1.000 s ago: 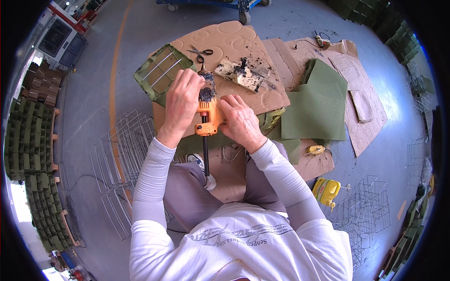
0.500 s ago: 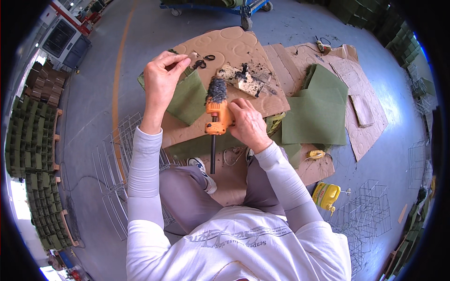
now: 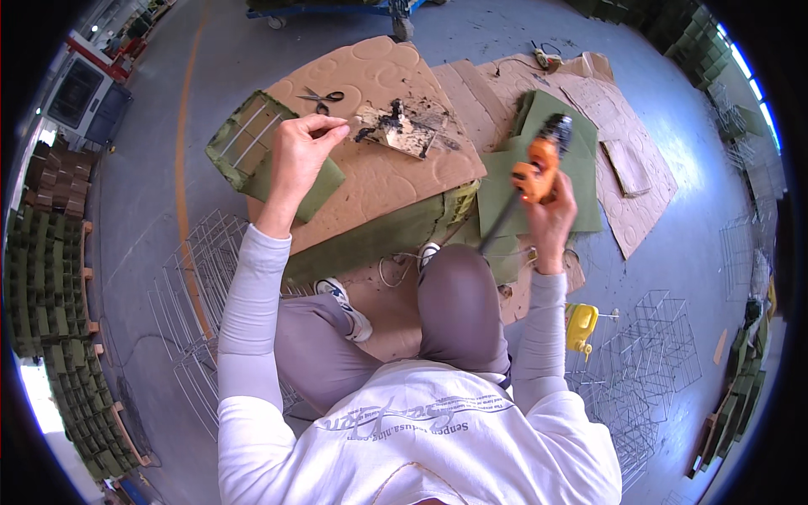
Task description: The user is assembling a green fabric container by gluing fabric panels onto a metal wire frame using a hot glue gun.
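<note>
My right hand [image 3: 553, 220] grips an orange glue gun [image 3: 534, 174], slightly blurred, over the green fabric sheets. Its nozzle is crusted black and points away from me; a black glue stick [image 3: 501, 220] trails from its back end. On the left, my left hand [image 3: 300, 160] is raised with thumb and fingertips pinched; whatever they hold, if anything, is too small to make out. Beside it lies a green fabric-covered wire frame [image 3: 251, 139] on the cardboard work surface [image 3: 370, 187]. Black-handled scissors [image 3: 326, 96] and a scrap board [image 3: 410, 141] smeared with black glue lie beyond.
Green fabric sheets [image 3: 581, 160] lie on cardboard at right. A yellow jug [image 3: 581, 326] stands on the floor near wire frames [image 3: 648, 353]. More wire frames [image 3: 210, 261] stand at left. Pallets of green goods [image 3: 63, 278] line the left side; a blue cart [image 3: 387, 10] is at the back.
My right hand has swung the glue gun to the right, away from the scrap board. My left hand stays pinched. The green frame and the scissors now show more fully as the view shifts.
</note>
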The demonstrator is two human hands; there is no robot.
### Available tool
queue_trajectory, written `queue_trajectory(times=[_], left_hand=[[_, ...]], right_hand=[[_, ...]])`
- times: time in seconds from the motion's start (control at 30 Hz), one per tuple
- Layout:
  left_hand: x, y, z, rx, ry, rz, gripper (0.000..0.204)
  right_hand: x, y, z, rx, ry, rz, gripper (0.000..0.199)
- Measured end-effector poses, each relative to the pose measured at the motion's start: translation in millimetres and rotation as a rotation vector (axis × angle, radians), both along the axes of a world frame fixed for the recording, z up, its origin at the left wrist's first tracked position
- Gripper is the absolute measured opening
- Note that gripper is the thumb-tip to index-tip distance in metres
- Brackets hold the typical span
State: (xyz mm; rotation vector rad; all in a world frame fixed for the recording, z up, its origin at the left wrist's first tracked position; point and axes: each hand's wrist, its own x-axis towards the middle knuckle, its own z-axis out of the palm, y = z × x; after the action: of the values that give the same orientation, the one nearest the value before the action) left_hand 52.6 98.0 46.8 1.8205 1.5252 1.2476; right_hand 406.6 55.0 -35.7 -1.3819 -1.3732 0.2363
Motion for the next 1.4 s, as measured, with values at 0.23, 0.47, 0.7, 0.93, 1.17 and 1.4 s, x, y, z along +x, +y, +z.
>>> queue_trajectory(times=[0.23,0.47,0.7,0.93,1.17,1.4], left_hand=[[25,-6,-50,-0.090,0.133,-0.024,0.015],[15,-60,-143,-0.219,0.314,-0.065,0.012],[-8,-124,-257,-0.348,0.422,0.055,0.008],[-1,-190,-348,-0.411,0.433,0.223,0.002],[5,-208,-379,-0.395,0.570,0.171,0.003],[18,-242,-431,-0.276,0.628,0.136,0.002]], right_hand=[[112,-58,-38,-0.094,0.110,-0.186,0.037],[126,-85,-59,-0.168,0.231,-0.198,0.035],[114,-92,-72,-0.179,0.162,-0.144,0.033],[102,-101,-62,-0.189,0.206,-0.157,0.032],[109,-108,-61,-0.214,0.178,-0.178,0.030],[116,-112,-71,-0.235,0.177,-0.169,0.031]])
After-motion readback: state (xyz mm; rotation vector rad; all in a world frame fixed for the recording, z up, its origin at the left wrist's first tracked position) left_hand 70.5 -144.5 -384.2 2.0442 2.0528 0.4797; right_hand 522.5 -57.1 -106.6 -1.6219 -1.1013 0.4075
